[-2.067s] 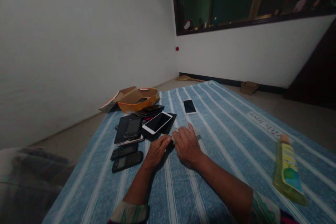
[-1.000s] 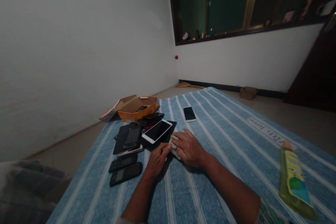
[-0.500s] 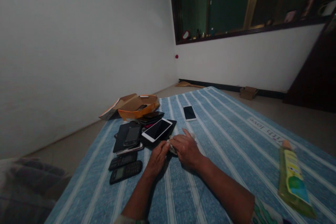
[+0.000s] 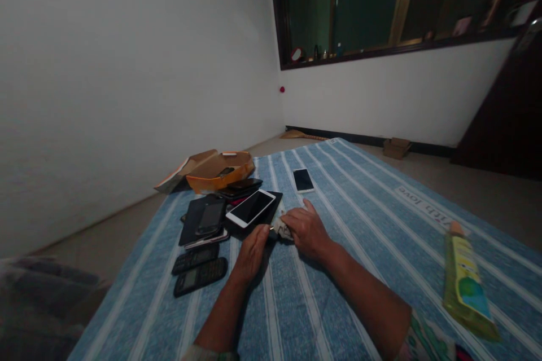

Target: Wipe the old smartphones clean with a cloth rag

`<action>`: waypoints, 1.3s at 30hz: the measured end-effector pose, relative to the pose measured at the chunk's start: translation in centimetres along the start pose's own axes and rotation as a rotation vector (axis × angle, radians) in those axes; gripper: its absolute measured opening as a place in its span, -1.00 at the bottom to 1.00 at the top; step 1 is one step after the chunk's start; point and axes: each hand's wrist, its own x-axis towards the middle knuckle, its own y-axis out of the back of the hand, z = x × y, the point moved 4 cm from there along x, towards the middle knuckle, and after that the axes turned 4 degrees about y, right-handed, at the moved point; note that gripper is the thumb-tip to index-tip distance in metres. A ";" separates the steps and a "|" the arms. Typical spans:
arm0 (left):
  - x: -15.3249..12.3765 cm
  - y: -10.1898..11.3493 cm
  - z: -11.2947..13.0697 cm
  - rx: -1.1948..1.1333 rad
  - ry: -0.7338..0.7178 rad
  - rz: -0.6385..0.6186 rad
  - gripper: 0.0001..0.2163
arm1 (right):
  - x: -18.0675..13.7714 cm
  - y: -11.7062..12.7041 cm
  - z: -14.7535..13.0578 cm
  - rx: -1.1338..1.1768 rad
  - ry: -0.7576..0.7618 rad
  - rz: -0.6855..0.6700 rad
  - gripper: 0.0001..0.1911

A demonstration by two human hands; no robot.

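Note:
My left hand [image 4: 250, 254] is closed with its fingers pressed on a small dark object, mostly hidden, with a bright edge at the fingertips. A crumpled pale cloth [image 4: 283, 229] with dark marks lies against that object. My right hand [image 4: 308, 232] is shut on the cloth, its thumb raised. Just beyond my left fingers, a white smartphone [image 4: 250, 208] rests on a black flat item [image 4: 274, 210]. Farther off, another white smartphone [image 4: 303, 180] lies face up by itself. To the left are two black keypad phones [image 4: 200, 277] side by side and a dark phone [image 4: 212, 218] on a stack.
Behind the phones stands an open orange cardboard box [image 4: 220, 179] with a dark item inside. A bottle of yellow-green liquid [image 4: 469, 285] lies at the right. Blue striped cloth [image 4: 339, 304] covers the table. A small carton [image 4: 396, 148] sits on the floor near the wall.
My right hand has shifted slightly right with the cloth, so more of the cloth shows between my hands. The dark object's edge is now visible. The whole view has moved a little.

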 end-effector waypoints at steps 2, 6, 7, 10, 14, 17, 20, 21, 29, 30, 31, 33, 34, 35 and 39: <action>-0.1 -0.1 0.1 -0.014 -0.002 -0.008 -0.64 | 0.1 -0.6 -0.7 -0.018 0.020 0.020 -0.75; -0.2 -0.1 0.4 -0.053 -0.007 -0.018 -0.61 | 0.4 -2.0 -2.5 -0.033 0.064 0.055 -0.78; -0.2 -0.1 0.5 -0.059 -0.012 -0.018 -0.60 | 0.4 -2.3 -2.7 -0.037 0.068 0.061 -0.78; -0.2 0.0 0.5 -0.067 -0.020 -0.013 -0.59 | 0.5 -2.3 -2.8 -0.029 0.069 0.064 -0.77; -0.1 0.0 0.6 -0.059 -0.009 0.013 -0.59 | 0.3 -1.5 -1.9 -0.007 0.057 0.047 -0.74; 0.0 0.2 0.7 -0.042 0.011 0.028 -0.59 | 0.1 -1.0 -0.7 -0.018 0.011 0.056 -0.74; 0.1 0.4 0.6 -0.029 0.032 0.031 -0.60 | -0.1 -0.6 0.5 -0.029 -0.045 0.071 -0.75; 0.1 0.4 0.5 -0.022 0.039 0.036 -0.60 | -0.1 -0.5 0.8 -0.035 -0.059 0.075 -0.75; 0.0 0.3 0.3 -0.015 0.038 0.055 -0.59 | -0.1 -0.9 -0.2 -0.103 -0.070 0.099 -0.79; 0.0 0.2 0.4 -0.025 0.031 0.057 -0.60 | 0.0 -1.1 -0.8 -0.106 -0.053 0.102 -0.79; 0.1 0.2 0.4 -0.033 0.025 0.058 -0.60 | 0.2 -1.4 -1.4 -0.108 -0.033 0.107 -0.79; 0.1 0.2 0.4 -0.046 0.016 0.049 -0.60 | 0.4 -2.0 -2.5 -0.108 0.003 0.123 -0.78; 0.2 0.2 0.5 -0.052 0.013 0.043 -0.60 | 0.5 -2.2 -3.0 -0.106 0.018 0.132 -0.79; 0.2 0.2 0.5 -0.057 0.011 0.039 -0.61 | 0.6 -2.4 -3.3 -0.104 0.028 0.140 -0.79; 0.1 0.2 0.6 -0.067 0.015 0.037 -0.63 | 0.7 -2.5 -3.2 -0.079 0.062 0.126 -0.77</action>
